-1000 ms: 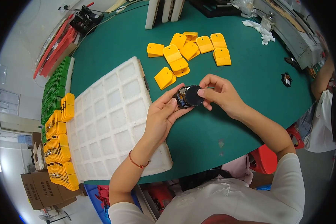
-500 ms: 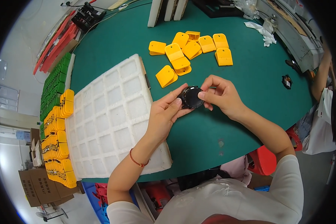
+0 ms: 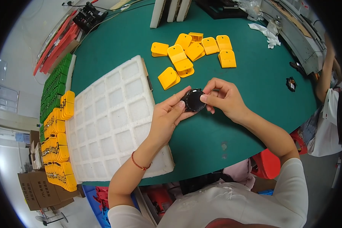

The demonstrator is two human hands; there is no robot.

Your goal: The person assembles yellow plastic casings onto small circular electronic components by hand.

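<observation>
Smooth black disc [image 3: 196, 100], face up, over round black case [image 3: 187, 98], handheld

My L hand [image 3: 166, 114] holds blk round unit [image 3: 196, 101]; my R hand [image 3: 228, 99] pinches its R edge. L forearm [image 3: 127, 175] over wht gridded tray [image 3: 161, 164]. Yel clips [image 3: 176, 53] scattered on grn table [image 3: 201, 144] beyond; yel/grn clip rows [image 3: 58, 150] far L.

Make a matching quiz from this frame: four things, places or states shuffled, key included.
1. Round black gadget
2. White tray
3. Bracelet
4. Loose yellow pieces

A. around the left forearm
B. lying on the green table, beyond the hands
C. divided into square cells
D. held between left hand and right hand

Pairs: 1-D, 2-C, 3-A, 4-B
</observation>
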